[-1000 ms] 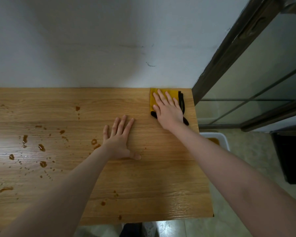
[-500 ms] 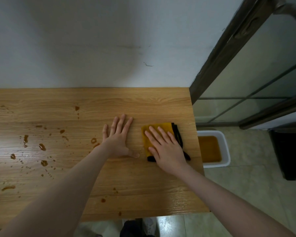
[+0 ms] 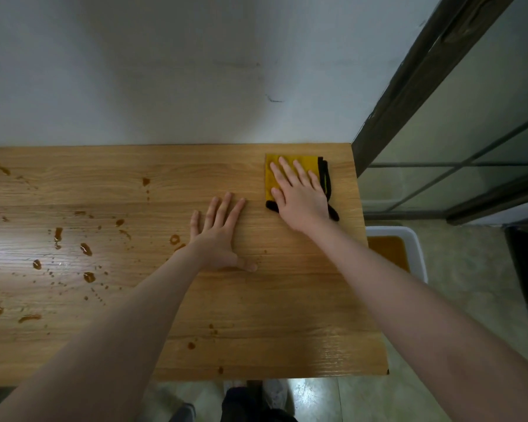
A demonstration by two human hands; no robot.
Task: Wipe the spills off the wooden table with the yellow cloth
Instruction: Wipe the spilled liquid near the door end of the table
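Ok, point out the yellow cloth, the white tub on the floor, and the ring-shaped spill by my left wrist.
yellow cloth (image 3: 310,161): head view, bare far edge beyond the fingertips.
white tub (image 3: 418,248): head view, its right rim.
ring-shaped spill (image 3: 174,239): head view, the ring's middle, left of the wrist.

I find no legible text, label, brand, number or sign anywhere in my view. The yellow cloth (image 3: 290,175) at upper right and the wooden table (image 3: 256,315) across the frame's middle carry no markings.
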